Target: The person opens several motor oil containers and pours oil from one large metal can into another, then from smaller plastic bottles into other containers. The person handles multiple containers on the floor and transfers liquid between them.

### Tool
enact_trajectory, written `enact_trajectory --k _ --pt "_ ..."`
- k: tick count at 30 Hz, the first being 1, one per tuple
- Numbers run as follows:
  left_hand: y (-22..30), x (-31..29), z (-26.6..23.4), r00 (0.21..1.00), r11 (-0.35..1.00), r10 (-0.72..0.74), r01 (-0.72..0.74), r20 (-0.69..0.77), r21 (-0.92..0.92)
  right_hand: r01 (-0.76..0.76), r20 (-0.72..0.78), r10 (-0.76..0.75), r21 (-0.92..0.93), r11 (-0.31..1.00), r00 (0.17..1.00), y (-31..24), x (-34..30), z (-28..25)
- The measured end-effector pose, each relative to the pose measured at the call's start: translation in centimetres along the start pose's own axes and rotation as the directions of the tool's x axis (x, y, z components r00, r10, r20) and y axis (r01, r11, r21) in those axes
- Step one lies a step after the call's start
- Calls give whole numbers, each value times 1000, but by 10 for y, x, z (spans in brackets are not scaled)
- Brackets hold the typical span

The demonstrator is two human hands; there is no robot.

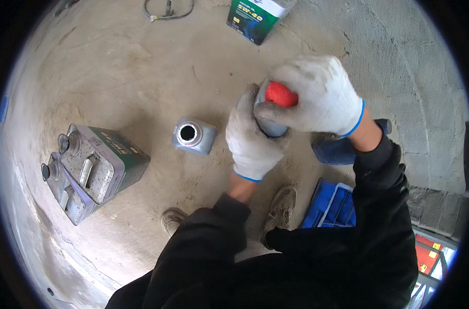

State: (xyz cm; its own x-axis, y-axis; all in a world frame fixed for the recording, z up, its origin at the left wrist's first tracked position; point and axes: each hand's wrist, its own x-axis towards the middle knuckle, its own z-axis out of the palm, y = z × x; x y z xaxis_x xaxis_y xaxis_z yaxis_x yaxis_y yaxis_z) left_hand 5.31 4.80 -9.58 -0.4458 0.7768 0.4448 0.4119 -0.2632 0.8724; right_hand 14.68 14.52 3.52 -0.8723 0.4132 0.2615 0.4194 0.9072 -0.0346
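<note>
Both my hands wear white work gloves with blue cuffs and meet over a grey bottle [271, 127]. My left hand [254, 144] is wrapped round the bottle's side. My right hand [324, 92] closes over its top, fingers and thumb around a red cap [281, 95]. Whether the cap is seated on the neck is hidden by the glove. On the floor just left of my left hand stands a second grey bottle [207, 138], upright and uncapped, its round mouth dark.
Two metal cans [126, 159] with handles and dark caps stand at the left. A green and white can [250, 21] and a looped cable [167, 17] are at the far side. Right of my hands are a dark blue container [331, 151] and a blue divided crate [317, 210].
</note>
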Motion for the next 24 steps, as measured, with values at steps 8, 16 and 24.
enact_trajectory --k 8,16,24 --pt "-10 -4 -25 872 956 -185 267 453 -124 21 387 -250 509 861 888 26 -14 9" --pt "-28 -25 -11 916 969 -244 219 317 115 -315 602 207 80 946 772 7 -24 33" --pt "-37 -10 -34 784 975 -163 220 600 -23 58 116 -139 527 848 983 39 -15 -15"
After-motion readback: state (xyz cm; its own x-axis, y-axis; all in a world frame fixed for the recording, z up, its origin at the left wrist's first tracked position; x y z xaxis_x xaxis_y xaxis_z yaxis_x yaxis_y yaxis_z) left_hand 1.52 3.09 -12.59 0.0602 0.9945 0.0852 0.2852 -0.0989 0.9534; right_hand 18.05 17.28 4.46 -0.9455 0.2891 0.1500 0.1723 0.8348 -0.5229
